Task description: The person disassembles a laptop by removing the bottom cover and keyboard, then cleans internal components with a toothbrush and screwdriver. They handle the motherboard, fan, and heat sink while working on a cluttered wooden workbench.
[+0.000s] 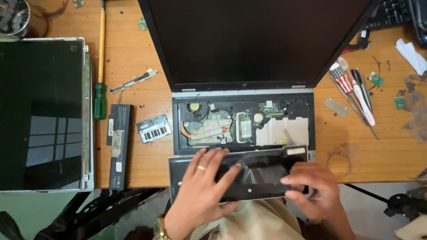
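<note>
1. The left hand (pixel 202 189) lies flat with fingers spread on a black keyboard panel (pixel 249 175), pressing on it rather than gripping it; there is a ring on one finger.
2. The right hand (pixel 313 189) has its fingers curled round the panel's right end, pinching the edge.
3. The panel sits tilted at the front edge of an open laptop (pixel 244 89), partly over the edge of the wooden table (pixel 147 44), close to the person's body.
4. Behind the panel the laptop's base is uncovered, showing a fan, copper pipes and circuit boards.
5. On the left lie a bare screen panel (pixel 42 115), a long black battery (pixel 119 144), a small black cover (pixel 154 128) and a screwdriver (pixel 100 66) with a green handle.
6. To the right of the laptop lie several pens and tools (pixel 353 91).
</note>
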